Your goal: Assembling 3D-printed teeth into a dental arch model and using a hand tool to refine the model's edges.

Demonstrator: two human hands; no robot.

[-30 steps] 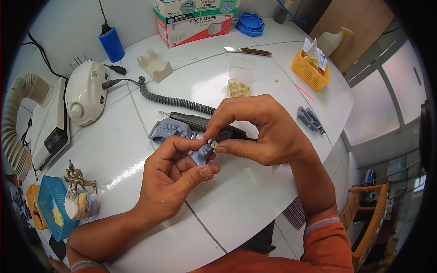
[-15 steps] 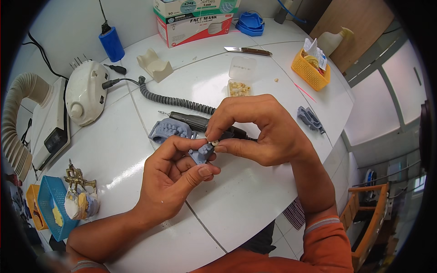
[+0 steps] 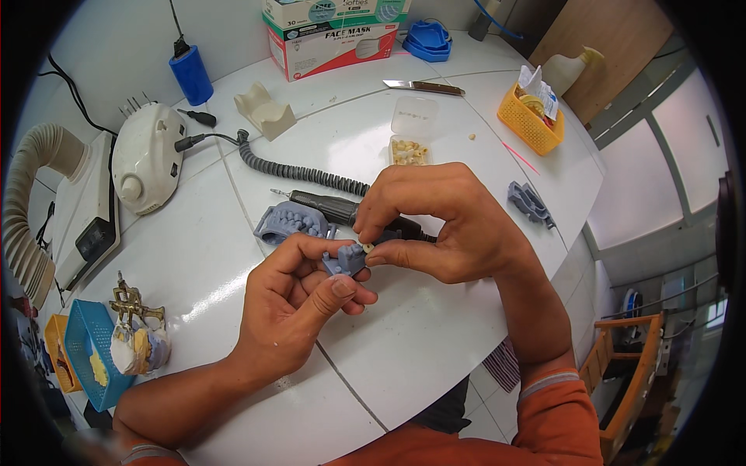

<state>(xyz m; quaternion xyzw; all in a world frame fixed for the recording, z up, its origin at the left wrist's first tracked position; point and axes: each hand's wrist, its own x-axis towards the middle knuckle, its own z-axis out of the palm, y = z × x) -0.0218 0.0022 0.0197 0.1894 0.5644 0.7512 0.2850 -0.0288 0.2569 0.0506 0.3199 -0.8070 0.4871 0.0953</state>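
Note:
My left hand (image 3: 299, 295) holds a small grey-blue dental model piece (image 3: 344, 262) between its fingers and thumb. Pinched in the thumb and index finger of my right hand (image 3: 435, 221) is a tiny cream dental crown (image 3: 367, 248), right at the model's side; whether the two touch I cannot tell. Just behind my hands lies a larger grey-blue dental model (image 3: 291, 222) with a row of teeth. The black handpiece (image 3: 330, 208) of a rotary tool rests against it, partly hidden by my right hand. A clear lidded box (image 3: 409, 151) of small cream teeth stands open beyond.
At left are the white control unit (image 3: 148, 159), a ribbed suction hose (image 3: 27, 202), a blue basket (image 3: 89, 349) and a brass articulator (image 3: 136, 311) with a cast. A knife (image 3: 423, 87) lies at the back, a yellow basket (image 3: 528, 116) and another grey model part (image 3: 530, 204) at right.
The model piece has been turned slightly in my left hand, and its thumb has shifted a little. My right fingers have moved slightly, still pinching the crown.

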